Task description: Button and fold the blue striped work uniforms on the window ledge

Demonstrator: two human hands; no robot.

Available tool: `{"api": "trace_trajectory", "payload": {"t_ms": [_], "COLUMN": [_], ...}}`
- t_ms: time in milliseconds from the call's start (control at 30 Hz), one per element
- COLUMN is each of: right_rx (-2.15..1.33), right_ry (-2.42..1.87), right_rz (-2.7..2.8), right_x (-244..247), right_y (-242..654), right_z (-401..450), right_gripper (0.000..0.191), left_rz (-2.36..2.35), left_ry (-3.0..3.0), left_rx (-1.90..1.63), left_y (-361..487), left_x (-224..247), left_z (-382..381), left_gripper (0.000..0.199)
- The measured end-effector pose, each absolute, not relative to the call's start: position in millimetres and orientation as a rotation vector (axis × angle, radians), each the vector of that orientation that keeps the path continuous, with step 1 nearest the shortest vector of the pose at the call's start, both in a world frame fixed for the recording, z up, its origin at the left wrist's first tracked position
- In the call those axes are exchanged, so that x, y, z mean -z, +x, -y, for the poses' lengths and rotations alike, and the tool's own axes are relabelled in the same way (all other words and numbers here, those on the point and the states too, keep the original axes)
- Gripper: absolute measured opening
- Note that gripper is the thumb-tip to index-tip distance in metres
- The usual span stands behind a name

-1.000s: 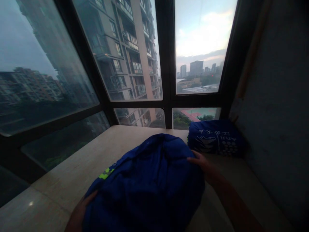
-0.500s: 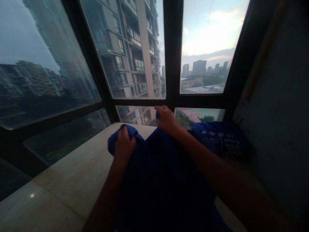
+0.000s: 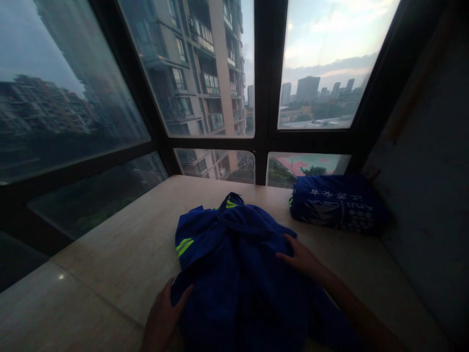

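Note:
A dark blue work jacket with yellow-green stripes lies spread on the pale stone ledge, its collar end pointing toward the windows. My left hand is at the jacket's lower left edge, thumb and fingers apart. On the right side of the jacket, my right hand rests with its fingers spread over the cloth. The lower part of the jacket is dark, so its folds there are hard to make out.
A folded blue garment with white lettering lies at the back right, beside the dark wall. Dark window frames border the ledge at the back and left, with buildings outside.
The jacket has come down from my raised, gripping hands onto the ledge. Both hands have let go of its upper part and moved back toward me, fingers now apart.

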State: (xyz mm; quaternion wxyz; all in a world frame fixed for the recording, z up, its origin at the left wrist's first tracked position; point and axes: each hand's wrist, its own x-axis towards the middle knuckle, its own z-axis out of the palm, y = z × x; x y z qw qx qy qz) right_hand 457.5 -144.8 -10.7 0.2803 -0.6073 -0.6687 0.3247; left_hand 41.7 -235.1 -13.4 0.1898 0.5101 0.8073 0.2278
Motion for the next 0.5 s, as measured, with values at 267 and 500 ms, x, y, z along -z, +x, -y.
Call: {"api": "trace_trajectory", "payload": {"t_ms": [267,500], "right_rx": [-0.502,-0.543], "right_ry": [-1.768,-1.589], "right_rz": [2.039,2.418], "right_x": [41,81], "right_y": [390,379], "right_z": [233,278], "right_gripper": [0.064,0.048], "left_rz": [-2.248,-1.922], "left_ry": [1.585,2.271], "left_rx": [-0.973,-0.88], "left_y": [139,189], "left_x": [46,104], "left_z": [264,303], "left_gripper": [0.063,0.071]}}
